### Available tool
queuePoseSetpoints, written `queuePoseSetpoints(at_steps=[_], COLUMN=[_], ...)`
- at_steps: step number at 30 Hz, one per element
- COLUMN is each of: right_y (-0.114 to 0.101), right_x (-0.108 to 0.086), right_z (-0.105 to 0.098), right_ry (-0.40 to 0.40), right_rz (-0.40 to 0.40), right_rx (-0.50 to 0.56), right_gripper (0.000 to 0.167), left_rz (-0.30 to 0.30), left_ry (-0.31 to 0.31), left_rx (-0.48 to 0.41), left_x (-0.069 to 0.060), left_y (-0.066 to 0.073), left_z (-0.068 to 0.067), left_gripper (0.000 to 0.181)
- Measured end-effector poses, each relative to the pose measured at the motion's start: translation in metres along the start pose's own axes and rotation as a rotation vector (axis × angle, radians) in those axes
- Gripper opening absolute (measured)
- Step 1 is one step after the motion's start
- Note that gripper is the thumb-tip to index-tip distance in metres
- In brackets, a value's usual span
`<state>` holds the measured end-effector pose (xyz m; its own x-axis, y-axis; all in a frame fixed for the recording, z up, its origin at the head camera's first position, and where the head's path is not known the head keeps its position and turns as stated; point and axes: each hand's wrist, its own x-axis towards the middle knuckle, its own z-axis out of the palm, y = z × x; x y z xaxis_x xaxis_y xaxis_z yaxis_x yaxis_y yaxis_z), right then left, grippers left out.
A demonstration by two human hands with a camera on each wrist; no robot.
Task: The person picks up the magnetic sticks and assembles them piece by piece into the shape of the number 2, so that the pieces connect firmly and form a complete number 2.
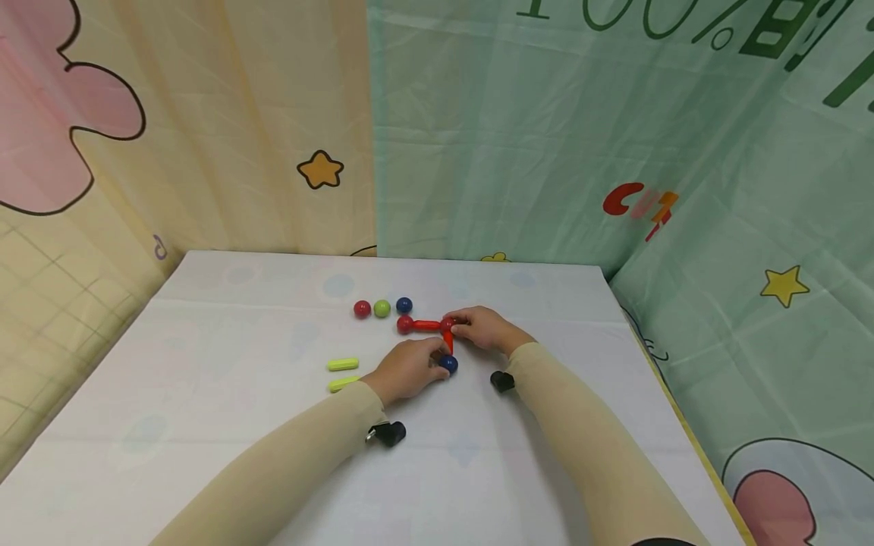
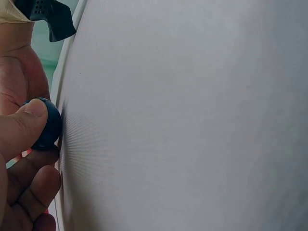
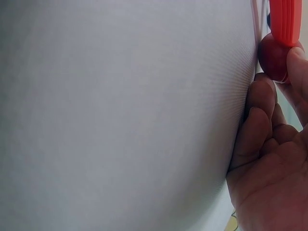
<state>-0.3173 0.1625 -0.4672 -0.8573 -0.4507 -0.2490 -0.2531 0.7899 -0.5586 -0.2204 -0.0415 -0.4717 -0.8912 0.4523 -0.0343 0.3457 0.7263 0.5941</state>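
Observation:
My left hand (image 1: 407, 367) pinches a blue ball (image 1: 448, 365) between thumb and fingers; the left wrist view shows the thumb pressed on that ball (image 2: 47, 126). Just beyond it, my right hand (image 1: 486, 328) holds a red ball (image 1: 447, 325), seen also in the right wrist view with a ridged red rod (image 3: 286, 21) against it. From this red ball one red rod (image 1: 427, 326) runs left to another red ball (image 1: 405, 324). A second red rod (image 1: 448, 343) points toward the blue ball; whether they are joined, I cannot tell.
Behind the rods lie a loose red ball (image 1: 362, 309), a green ball (image 1: 381, 308) and a blue ball (image 1: 404, 305). Two yellow-green rods (image 1: 343, 364) lie left of my left hand, one partly covered by the sleeve. The white-covered table (image 1: 225, 364) meets printed curtains behind.

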Motion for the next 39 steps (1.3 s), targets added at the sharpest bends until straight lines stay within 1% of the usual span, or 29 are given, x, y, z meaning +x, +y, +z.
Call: queuePoseSetpoints(at_steps=[11,18,25,30,39], right_y=[0.0012,0.0009,0.0006,0.0012,0.0025], right_x=[0.0013,0.0012,0.0013,0.0019,0.0035], right_z=[-0.0003,-0.0003,-0.0010,-0.0013,-0.0014], right_ry=[0.003,0.007,0.009,0.008,0.005], right_rz=[0.010,0.023,0.027,0.032,0.026], right_rx=[-0.005,0.014,-0.002,0.009,0.020], right_gripper=[0.040,0.040,0.040,0.041,0.041], left_rz=[-0.003,-0.009,-0.008,-0.008,-0.029], left_ry=[-0.005,-0.007,-0.010,-0.008,-0.017], left_rx=[-0.005,-0.008,-0.004,-0.012,-0.030], left_x=[0.0042,0.0050,0.0054,0.0061,0.0061], left_y=[-0.0018,-0.0013,-0.0006,-0.0003,-0.0002], left_z=[0.0022,0.0014,0.0005,0.0003,-0.0001], left_gripper=[0.034,0.034,0.036,0.036,0.037])
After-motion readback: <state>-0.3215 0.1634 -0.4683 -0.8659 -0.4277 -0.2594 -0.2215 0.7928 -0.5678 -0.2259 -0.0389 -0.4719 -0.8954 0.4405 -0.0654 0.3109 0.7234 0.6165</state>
